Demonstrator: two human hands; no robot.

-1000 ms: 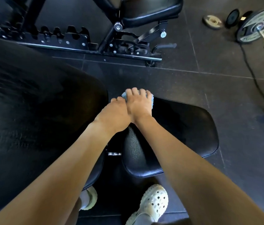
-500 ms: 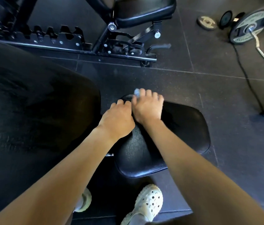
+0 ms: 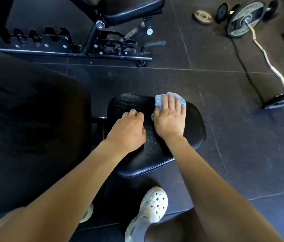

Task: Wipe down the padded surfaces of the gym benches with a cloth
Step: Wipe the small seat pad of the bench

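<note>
A black padded seat pad (image 3: 194, 130) of the bench lies below me, with the larger black back pad (image 3: 29, 130) to its left. My right hand (image 3: 170, 119) presses a light blue cloth (image 3: 160, 100) flat onto the far part of the seat pad, fingers spread over it. My left hand (image 3: 129, 128) rests on the seat pad's left side with its fingers curled under, holding nothing that I can see.
A second black bench (image 3: 123, 9) with a notched frame stands on the rubber floor ahead. Weight plates (image 3: 244, 18), a curl bar (image 3: 266, 62) and a black cable (image 3: 242, 65) lie at the right. My white clog (image 3: 151, 205) is under the seat pad.
My right hand has slid the cloth rightward across the far edge of the seat pad and spread its fingers. The left hand stayed on the pad's left side.
</note>
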